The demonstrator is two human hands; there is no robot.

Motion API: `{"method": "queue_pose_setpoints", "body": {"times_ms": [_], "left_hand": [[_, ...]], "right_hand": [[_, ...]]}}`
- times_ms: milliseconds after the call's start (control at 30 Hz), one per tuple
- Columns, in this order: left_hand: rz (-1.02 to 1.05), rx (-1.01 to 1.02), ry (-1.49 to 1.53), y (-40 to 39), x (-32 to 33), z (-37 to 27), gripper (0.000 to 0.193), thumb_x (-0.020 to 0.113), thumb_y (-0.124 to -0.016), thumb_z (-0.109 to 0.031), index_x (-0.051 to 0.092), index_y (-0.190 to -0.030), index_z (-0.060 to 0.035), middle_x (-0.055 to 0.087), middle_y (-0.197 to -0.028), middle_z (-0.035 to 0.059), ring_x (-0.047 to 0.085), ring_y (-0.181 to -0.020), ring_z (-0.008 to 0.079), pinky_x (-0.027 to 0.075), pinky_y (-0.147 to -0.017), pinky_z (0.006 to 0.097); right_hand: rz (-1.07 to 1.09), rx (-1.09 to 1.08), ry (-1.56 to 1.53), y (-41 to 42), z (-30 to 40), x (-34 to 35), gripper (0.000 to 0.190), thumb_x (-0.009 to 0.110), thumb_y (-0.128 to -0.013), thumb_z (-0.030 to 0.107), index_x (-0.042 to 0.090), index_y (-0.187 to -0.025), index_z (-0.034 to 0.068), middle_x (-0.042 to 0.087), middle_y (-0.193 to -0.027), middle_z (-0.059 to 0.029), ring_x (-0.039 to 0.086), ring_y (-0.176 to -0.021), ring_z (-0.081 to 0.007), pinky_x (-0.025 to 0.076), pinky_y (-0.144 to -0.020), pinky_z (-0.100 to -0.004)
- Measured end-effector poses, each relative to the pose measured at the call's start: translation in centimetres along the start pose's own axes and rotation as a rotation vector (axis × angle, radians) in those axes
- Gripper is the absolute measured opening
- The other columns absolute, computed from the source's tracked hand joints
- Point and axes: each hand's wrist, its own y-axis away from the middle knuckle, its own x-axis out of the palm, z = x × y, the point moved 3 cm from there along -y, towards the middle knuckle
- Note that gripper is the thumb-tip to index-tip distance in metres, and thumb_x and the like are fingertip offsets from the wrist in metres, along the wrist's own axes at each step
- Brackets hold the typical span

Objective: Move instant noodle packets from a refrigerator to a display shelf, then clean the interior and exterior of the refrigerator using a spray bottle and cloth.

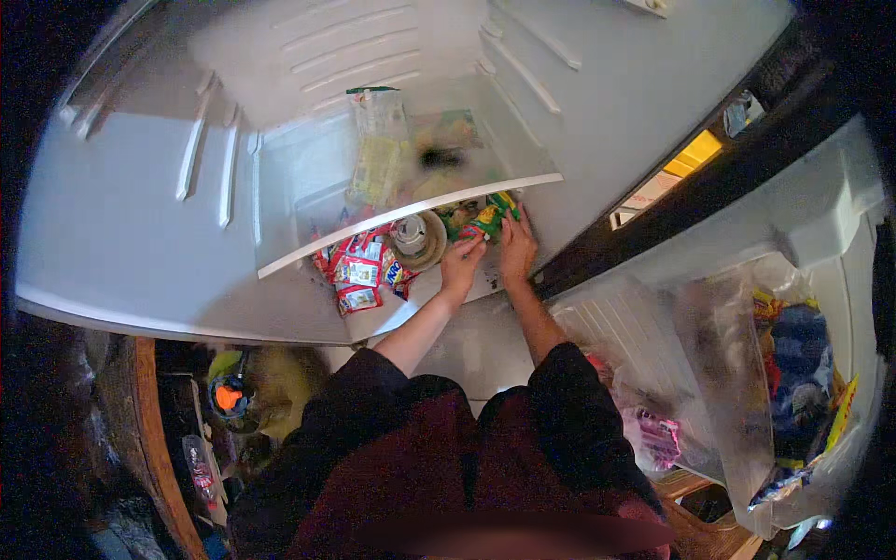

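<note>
Both of my hands reach into the bottom of an open refrigerator. A green packet with yellow and red print (pixel 491 215) lies between them. My left hand (pixel 462 264) pinches the packet's lower left end. Against its right end rest the fingers of my right hand (pixel 516 245); how firmly they hold it is unclear. Left of my hands stands a round container (pixel 418 239), beside a pile of red and white sachets (pixel 360 269). Through the glass shelf (pixel 315 203) above them, a clear bag with yellowish contents (pixel 378 157) shows.
The white front edge of the shelf (pixel 420 208) crosses just above my hands. At the right, the open door (pixel 850 231) has bins holding packets and a dark blue package (pixel 801 371). A wooden edge (pixel 157 441) and a plastic bottle (pixel 201 469) are at lower left.
</note>
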Motion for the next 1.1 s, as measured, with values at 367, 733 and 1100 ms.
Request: {"method": "queue_pose_setpoints", "body": {"times_ms": [367, 733, 1100], "left_hand": [[-0.241, -0.198, 0.046, 6.1, -6.9, -7.3, 0.009, 0.065, -0.071, -0.017, 0.068, -0.074, -0.0085, 0.064, -0.071, 0.0054, 0.06, -0.065, 0.0142, 0.047, -0.062, 0.0259], [0.313, -0.337, 0.262, 19.3, -17.1, -42.0, 0.009, 0.053, -0.083, -0.012, 0.049, -0.091, -0.01, 0.051, -0.082, -0.0003, 0.052, -0.074, 0.0143, 0.047, -0.061, 0.0299], [0.235, -0.143, 0.79, 23.3, -23.6, -66.9, 0.014, 0.039, -0.076, -0.01, 0.041, -0.089, -0.012, 0.052, -0.086, 0.0075, 0.054, -0.084, 0.0216, 0.047, -0.072, 0.0343]], "right_hand": [[0.245, 0.037, 0.425, 4.6, 8.0, -6.5, 0.023, 0.059, -0.071, 0.014, 0.062, -0.093, 0.007, 0.06, -0.09, -0.0116, 0.054, -0.08, -0.0303, 0.044, -0.071, -0.0401], [-0.037, 0.121, -0.161, -0.1, 35.4, -38.9, 0.006, 0.064, -0.068, 0.004, 0.065, -0.073, 0.006, 0.061, -0.076, -0.0108, 0.057, -0.065, -0.0236, 0.046, -0.059, -0.0315], [-0.336, 0.381, -0.589, -13.1, 45.8, -67.2, 0.007, 0.063, -0.076, 0.005, 0.06, -0.08, 0.0, 0.06, -0.077, -0.0037, 0.053, -0.072, -0.0087, 0.043, -0.067, -0.0221]]}}
